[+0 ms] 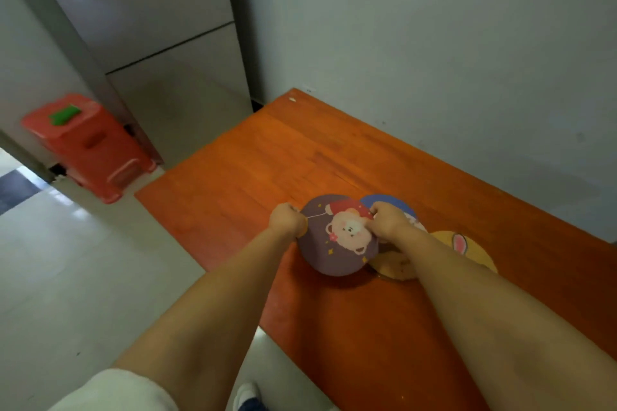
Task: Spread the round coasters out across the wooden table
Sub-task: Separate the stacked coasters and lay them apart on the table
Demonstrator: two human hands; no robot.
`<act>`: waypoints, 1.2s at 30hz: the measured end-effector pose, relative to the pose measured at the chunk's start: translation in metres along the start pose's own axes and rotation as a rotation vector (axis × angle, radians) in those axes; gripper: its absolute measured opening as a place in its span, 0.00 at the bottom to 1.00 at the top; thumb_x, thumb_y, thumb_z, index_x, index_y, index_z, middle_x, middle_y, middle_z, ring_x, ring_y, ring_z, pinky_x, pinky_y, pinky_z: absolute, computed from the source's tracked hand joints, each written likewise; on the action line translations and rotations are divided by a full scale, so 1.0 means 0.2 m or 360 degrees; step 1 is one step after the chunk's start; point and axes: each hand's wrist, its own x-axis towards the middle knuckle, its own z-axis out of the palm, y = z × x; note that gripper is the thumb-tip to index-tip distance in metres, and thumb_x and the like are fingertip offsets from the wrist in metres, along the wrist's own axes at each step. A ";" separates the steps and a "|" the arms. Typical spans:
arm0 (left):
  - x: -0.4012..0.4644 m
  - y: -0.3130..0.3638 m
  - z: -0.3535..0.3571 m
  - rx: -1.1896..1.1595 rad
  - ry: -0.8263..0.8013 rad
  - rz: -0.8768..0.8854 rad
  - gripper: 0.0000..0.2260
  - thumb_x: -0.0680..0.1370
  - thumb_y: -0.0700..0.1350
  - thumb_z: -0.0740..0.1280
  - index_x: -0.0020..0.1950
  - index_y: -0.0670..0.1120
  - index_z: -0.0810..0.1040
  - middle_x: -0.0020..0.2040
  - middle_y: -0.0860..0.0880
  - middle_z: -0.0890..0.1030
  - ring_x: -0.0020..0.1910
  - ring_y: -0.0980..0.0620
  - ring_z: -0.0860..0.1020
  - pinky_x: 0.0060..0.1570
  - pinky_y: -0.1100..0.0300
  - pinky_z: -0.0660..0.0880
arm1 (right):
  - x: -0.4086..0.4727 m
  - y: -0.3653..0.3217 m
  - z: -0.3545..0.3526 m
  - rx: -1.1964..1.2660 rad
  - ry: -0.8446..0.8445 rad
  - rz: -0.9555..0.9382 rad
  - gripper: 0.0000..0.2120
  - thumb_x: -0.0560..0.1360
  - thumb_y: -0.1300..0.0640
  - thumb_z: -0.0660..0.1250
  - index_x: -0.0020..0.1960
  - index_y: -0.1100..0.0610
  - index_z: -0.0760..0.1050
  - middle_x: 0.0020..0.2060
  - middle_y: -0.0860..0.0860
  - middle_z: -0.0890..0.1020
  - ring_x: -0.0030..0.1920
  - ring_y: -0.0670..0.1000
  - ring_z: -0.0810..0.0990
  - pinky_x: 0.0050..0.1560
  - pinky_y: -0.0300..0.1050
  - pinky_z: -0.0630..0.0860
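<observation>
A purple round coaster (337, 253) with a bear picture is tilted up off the orange wooden table (273, 157). My left hand (287, 220) pinches its left rim and my right hand (389, 218) pinches its upper right rim. Behind it lies a blue coaster (397, 203), mostly hidden by my right hand. A yellow coaster (467, 247) with rabbit ears lies to the right, partly under my right forearm. A plain cork-brown coaster (392, 265) shows between the purple and yellow ones.
The table's far edge meets a grey wall (434, 43). Off the table's left side are a pale tiled floor (66, 260), a red plastic stool (90, 143) and a grey fridge (160, 37). Bare table stretches toward the back and the near right.
</observation>
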 end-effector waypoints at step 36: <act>1.11 -0.41 -0.97 0.0683 -0.0191 0.0345 0.15 0.73 0.36 0.64 0.29 0.47 0.65 0.50 0.34 0.82 0.52 0.37 0.80 0.50 0.50 0.76 | 0.48 -1.09 0.81 0.0343 0.0222 0.0447 0.08 0.78 0.57 0.62 0.41 0.57 0.66 0.42 0.55 0.73 0.43 0.54 0.72 0.41 0.45 0.67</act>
